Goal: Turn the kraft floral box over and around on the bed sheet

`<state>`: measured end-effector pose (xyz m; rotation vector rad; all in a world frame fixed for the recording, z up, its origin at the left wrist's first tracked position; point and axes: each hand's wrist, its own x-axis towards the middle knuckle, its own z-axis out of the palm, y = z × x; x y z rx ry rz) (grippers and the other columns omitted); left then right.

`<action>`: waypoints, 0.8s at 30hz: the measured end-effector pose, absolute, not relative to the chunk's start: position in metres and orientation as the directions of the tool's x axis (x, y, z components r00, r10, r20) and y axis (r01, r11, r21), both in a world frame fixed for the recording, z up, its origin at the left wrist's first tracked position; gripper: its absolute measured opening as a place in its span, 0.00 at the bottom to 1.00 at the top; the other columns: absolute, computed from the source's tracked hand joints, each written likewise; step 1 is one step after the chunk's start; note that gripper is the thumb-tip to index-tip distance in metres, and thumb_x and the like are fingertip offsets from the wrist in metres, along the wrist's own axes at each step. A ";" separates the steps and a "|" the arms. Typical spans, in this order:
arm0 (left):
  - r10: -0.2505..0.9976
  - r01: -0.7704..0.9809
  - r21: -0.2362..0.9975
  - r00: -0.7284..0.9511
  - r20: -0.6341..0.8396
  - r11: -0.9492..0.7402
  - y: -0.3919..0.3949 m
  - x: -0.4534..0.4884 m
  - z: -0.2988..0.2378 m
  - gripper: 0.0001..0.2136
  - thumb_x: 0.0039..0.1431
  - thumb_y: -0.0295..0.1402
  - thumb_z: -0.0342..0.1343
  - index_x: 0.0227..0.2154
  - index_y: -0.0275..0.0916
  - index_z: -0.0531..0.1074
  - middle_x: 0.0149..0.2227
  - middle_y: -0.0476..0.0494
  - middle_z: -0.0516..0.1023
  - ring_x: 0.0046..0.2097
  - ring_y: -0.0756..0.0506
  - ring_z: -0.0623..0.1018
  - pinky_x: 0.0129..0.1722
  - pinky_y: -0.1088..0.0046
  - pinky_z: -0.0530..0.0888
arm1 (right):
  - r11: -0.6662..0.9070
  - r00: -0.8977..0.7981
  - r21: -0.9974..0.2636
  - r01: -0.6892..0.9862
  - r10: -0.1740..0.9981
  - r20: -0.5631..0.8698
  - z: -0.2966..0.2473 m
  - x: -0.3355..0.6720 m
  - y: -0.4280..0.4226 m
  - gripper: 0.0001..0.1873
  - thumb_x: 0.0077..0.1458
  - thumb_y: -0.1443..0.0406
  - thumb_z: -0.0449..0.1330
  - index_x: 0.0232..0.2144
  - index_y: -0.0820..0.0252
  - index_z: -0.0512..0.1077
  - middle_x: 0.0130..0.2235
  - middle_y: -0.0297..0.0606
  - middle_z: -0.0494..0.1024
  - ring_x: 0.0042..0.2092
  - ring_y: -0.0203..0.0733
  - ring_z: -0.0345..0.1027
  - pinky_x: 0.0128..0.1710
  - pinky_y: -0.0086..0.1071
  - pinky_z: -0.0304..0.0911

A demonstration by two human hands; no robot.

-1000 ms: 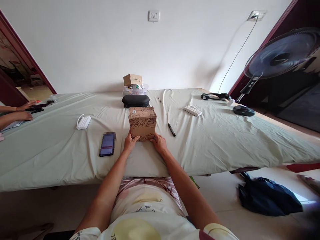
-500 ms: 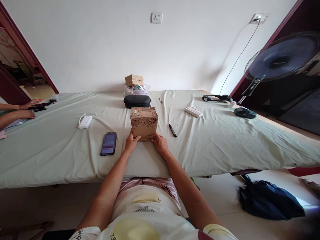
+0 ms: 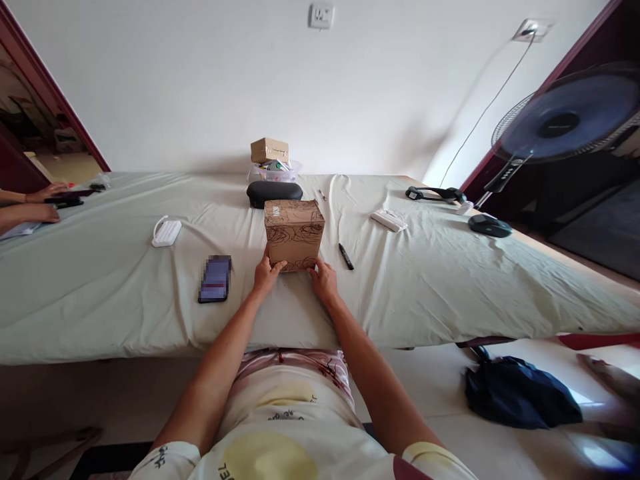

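Between my two hands is a brown cardboard box [image 3: 295, 235] with dark scribbled lines on its top and front. My left hand [image 3: 269, 275] grips its lower left corner, thumb on the front face. At the lower right corner my right hand [image 3: 325, 279] holds it the same way; its other fingers are partly hidden. The box is tipped slightly, its top and front both facing me. A black marker [image 3: 346, 257] lies to the right of the box, and a phone [image 3: 215, 279] lies to the left of my left hand.
Behind the box are a black case [image 3: 275, 193] and a plastic basket [image 3: 275, 172] with a small carton [image 3: 270, 150] on it. White power banks or similar blocks [image 3: 167, 233] lie either side. A fan [image 3: 560, 127] stands right; another person's hands [image 3: 40, 207] are far left.
The box has turned a little and shifted slightly right, still between both hands. The view has tilted a bit downward, and the other things lie where they were.
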<state>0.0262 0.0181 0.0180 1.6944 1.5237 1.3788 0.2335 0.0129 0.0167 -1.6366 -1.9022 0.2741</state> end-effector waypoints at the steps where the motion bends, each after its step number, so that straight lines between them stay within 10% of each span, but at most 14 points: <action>1: 0.933 0.446 0.857 -0.115 0.342 -0.259 0.018 0.026 0.017 0.32 0.62 0.38 0.61 0.68 0.40 0.61 0.59 0.36 0.77 0.60 0.36 0.76 0.58 0.62 0.72 | 0.186 -0.048 -0.503 0.844 0.960 0.275 0.017 0.233 0.012 0.26 0.64 0.65 0.54 0.64 0.54 0.65 0.54 0.43 0.79 0.58 0.53 0.68 0.56 0.42 0.61; 24: 0.937 0.406 0.866 -0.057 0.344 -0.293 0.014 0.024 0.003 0.35 0.61 0.35 0.57 0.71 0.42 0.55 0.63 0.37 0.74 0.63 0.36 0.74 0.61 0.60 0.71 | 0.114 -0.039 -0.411 0.905 0.982 0.186 0.023 0.230 0.006 0.22 0.62 0.61 0.61 0.57 0.56 0.68 0.50 0.41 0.81 0.57 0.50 0.70 0.55 0.39 0.63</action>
